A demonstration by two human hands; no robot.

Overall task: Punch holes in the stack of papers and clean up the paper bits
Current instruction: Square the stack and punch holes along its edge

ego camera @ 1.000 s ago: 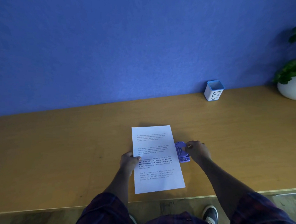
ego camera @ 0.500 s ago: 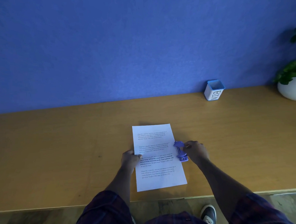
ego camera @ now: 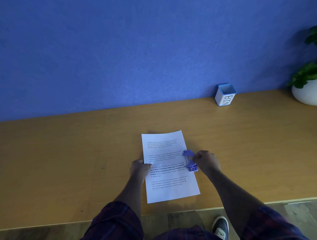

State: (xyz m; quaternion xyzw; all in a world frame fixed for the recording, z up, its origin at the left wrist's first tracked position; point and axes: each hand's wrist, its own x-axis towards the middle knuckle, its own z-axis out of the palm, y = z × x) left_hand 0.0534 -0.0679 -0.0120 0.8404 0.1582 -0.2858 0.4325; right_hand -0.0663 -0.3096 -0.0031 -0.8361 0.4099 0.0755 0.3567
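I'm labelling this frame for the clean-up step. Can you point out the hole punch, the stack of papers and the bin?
hole punch point(ego camera: 190, 160), head view, on its purple lever top.
stack of papers point(ego camera: 162, 191), head view, on the top sheet's lower part.
bin point(ego camera: 226, 100), head view, on its white lettered side.

The light here is dim and cool, with a blue cast over everything. The brightest thing in front of me is the stack of papers point(ego camera: 168, 167), which looks pale bluish-white without glaring. The wooden desk point(ego camera: 62, 161) is evenly lit, with a faint sheen toward the far right. Shadows are soft: my left hand point(ego camera: 139, 168) and right hand point(ego camera: 205, 162) read as dark shapes with little detail. The light seems to come from above and ahead, though I can't tell for sure. The printed text is sharp only in its bold lines. The desk's edges bow from the wide lens, and the plant point(ego camera: 313, 71) at the right edge is murky.
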